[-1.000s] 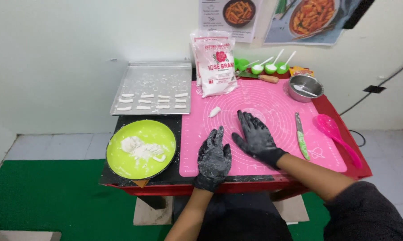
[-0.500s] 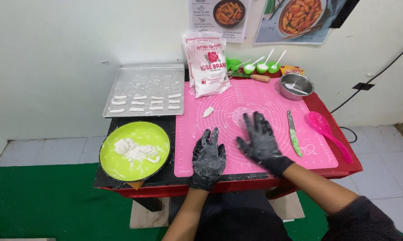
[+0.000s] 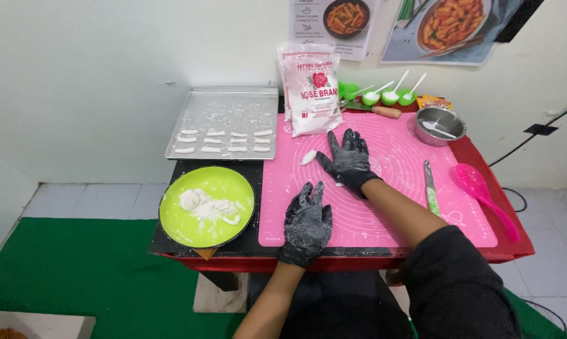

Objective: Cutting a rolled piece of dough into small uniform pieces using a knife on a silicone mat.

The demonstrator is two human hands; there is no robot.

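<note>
**Right hand slides toward the dough piece**

The small white dough piece (image 3: 308, 157) lies on the pink mat (image 3: 390, 207), just left of the right hand (image 3: 348, 160). That hand has shifted up and leftward since a second ago, so its thumb now nearly touches the piece; fingers spread flat, gripping nothing. The left hand (image 3: 307, 220) rests open near the mat's front edge, beside the green plate (image 3: 170, 220). Behind the plate sits a metal tray (image 3: 227, 107).

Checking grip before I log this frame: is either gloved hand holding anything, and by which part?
Nothing is gripped. The left hand lies flat and open on the pink mat; the right hand presses flat, a bit of white dough showing beneath it.
</note>
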